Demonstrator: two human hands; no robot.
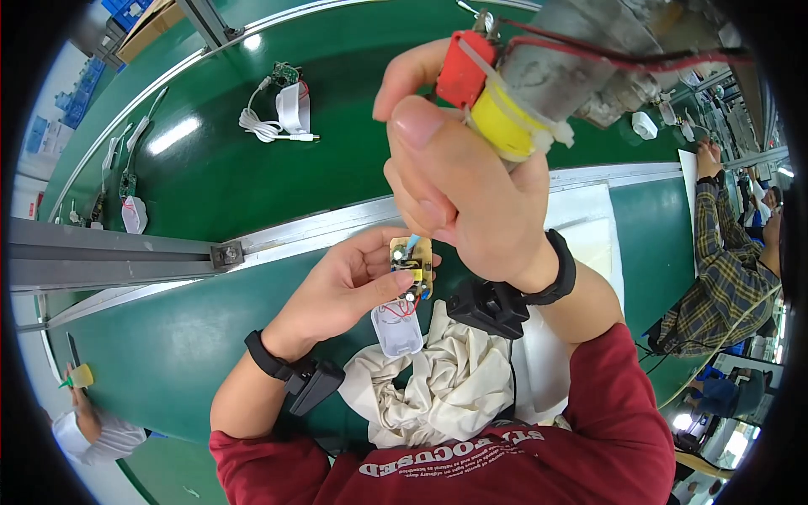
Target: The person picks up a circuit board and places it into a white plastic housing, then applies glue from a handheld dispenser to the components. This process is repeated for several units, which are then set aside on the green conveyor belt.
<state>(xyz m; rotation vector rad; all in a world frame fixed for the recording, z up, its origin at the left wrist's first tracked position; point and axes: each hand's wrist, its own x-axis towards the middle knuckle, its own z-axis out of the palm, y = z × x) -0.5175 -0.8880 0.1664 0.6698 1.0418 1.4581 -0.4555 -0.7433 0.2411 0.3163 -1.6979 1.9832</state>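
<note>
My left hand (pixel 332 290) pinches a small circuit board (pixel 426 268) between thumb and fingers. Capacitors and a yellow-wrapped part stand on the board, and thin red wires join it to a white plastic housing (pixel 397 335) below. Above it, my right hand (pixel 480 198) is wrapped round a large grey dispensing gun (pixel 560 76) with a red block and a yellow collar. A pale blue nozzle tip (pixel 412 242) shows below my right fingers at the board's top end; whether it touches the board, I cannot tell. Most of the nozzle is hidden by my hand.
Crumpled cream cloth (pixel 438 379) lies close to my body, with a white sheet (pixel 589 227) to its right. Beyond a metal rail (pixel 311 220), the green conveyor belt (pixel 353 109) carries a wired adapter (pixel 292 109) and other units. Co-workers sit at the far left and right.
</note>
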